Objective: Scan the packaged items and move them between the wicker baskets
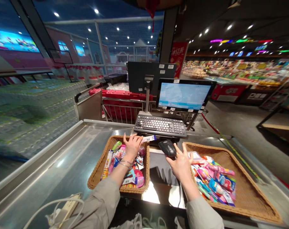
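Observation:
My left hand [133, 147] is above the left wicker basket [93, 176], its fingers closed on one end of a slim white-and-blue packet [149, 138]. The packet sticks out to the right, just below the keyboard. My right hand [182, 163] grips a black handheld barcode scanner [167, 148], whose head points up and left toward the packet. Small colourful packaged goods [114, 160] lie in the left basket, partly hidden by my left forearm. Pink, blue and white packaged items [216, 178] are heaped in the right wicker basket [251, 194], close to my right wrist.
A keyboard [161, 124] and a lit monitor [183, 94] stand behind my hands, with a second screen [144, 78] facing away. Metal counter [70, 152] surrounds the baskets. A power strip with white cables [68, 208] sits at lower left. Behind are shopping carts [122, 109].

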